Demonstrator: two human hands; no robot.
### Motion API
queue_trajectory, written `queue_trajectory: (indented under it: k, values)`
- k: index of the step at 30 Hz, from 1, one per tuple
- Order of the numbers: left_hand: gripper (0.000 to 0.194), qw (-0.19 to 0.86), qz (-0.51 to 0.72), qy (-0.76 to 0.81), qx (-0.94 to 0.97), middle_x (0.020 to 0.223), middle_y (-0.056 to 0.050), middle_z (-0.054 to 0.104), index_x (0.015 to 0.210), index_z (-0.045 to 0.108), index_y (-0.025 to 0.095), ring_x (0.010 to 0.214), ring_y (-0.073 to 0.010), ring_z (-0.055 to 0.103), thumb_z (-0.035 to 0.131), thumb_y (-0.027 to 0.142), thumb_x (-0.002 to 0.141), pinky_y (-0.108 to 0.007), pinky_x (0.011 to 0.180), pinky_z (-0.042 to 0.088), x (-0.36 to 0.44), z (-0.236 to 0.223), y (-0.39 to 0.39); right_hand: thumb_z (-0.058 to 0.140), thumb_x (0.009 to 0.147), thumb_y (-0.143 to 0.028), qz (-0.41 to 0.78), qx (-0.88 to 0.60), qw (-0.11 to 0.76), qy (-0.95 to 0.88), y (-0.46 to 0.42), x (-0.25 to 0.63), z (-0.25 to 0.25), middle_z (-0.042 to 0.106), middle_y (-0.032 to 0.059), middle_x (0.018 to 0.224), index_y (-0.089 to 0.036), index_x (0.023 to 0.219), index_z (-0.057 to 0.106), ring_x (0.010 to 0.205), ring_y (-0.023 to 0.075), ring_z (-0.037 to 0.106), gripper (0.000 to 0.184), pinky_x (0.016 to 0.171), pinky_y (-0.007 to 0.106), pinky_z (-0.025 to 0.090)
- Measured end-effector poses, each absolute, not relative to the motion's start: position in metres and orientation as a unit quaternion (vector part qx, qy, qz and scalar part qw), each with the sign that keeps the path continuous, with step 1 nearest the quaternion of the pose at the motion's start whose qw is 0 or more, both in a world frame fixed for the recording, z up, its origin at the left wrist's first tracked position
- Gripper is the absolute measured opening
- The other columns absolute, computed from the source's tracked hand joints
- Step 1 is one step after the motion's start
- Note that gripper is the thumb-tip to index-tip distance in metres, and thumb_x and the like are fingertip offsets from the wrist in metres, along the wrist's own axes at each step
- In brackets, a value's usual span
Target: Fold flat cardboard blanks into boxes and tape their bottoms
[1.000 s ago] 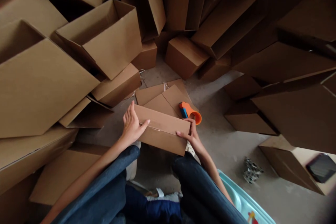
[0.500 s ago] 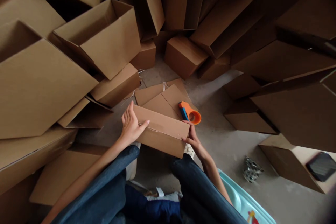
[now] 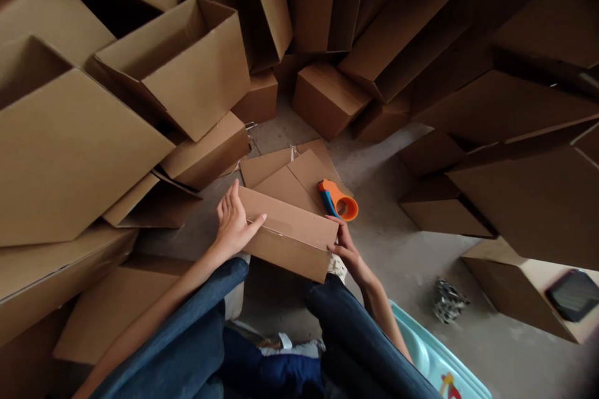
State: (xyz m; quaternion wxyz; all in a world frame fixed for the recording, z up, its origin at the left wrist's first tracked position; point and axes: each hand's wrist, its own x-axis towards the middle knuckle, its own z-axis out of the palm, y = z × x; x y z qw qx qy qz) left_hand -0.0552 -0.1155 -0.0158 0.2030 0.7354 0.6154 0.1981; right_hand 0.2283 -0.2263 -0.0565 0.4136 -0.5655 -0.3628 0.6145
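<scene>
1 head-worn camera, facing forward, angled steeply down

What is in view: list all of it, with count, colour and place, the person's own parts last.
Held box: one, brown, between both hands
Flat cardboard: several pieces, brown, floor beyond held box
Tape dispenser, apparently: one, orange and blue, near right hand
Other boxes: many, overlapping, brown, left, far and right
Dark flat object: one, blackish, on a right-hand box
Crumpled item: one, silvery, floor at right
Plastic item: one, turquoise, by right leg
Cloth: count unclear, dark blue, between legs
Floor: one, grey, underneath
Shoes: two, pale, below held box
Trouser legs: two, blue, bottom
Left hand: one, box's left end
Right hand: one, box's right end
</scene>
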Motion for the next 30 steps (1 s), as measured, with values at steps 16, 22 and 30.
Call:
queue_trajectory:
  k: [16,22,30]
  values:
    - [0.098,0.201,0.196,0.610,0.741,0.154,-0.028,0.035,0.154,0.014,0.012,0.144,-0.0406,0.036,0.070,0.041,0.079,-0.062,0.114,0.028,-0.057,-0.017,-0.115,0.068,0.077,-0.043,0.614,-0.557,0.422,-0.368,-0.227,0.232,-0.056,0.046,0.0021,0.148,-0.036,0.132,0.046,0.136,0.0307,0.045,0.060,0.108,0.045,0.041]
    - [0.098,0.208,0.198,0.605,0.742,0.155,-0.026,0.035,0.155,0.013,0.015,0.144,-0.0395,0.035,0.070,0.039,0.079,-0.063,0.114,0.027,-0.057,-0.017,-0.115,0.064,0.083,-0.045,0.597,-0.572,0.411,-0.384,-0.223,0.236,-0.050,0.049,0.0032,0.146,-0.032,0.128,0.049,0.134,0.0271,0.046,0.049,0.111,0.043,0.039]
    - [0.097,0.219,0.201,0.599,0.744,0.157,-0.024,0.033,0.156,0.013,0.019,0.146,-0.0382,0.033,0.070,0.038,0.080,-0.061,0.115,0.026,-0.056,-0.013,-0.115,0.068,0.077,-0.054,0.593,-0.559,0.409,-0.411,-0.230,0.236,-0.048,0.047,0.0050,0.148,-0.034,0.134,0.047,0.137,0.0303,0.044,0.064,0.113,0.046,0.036]
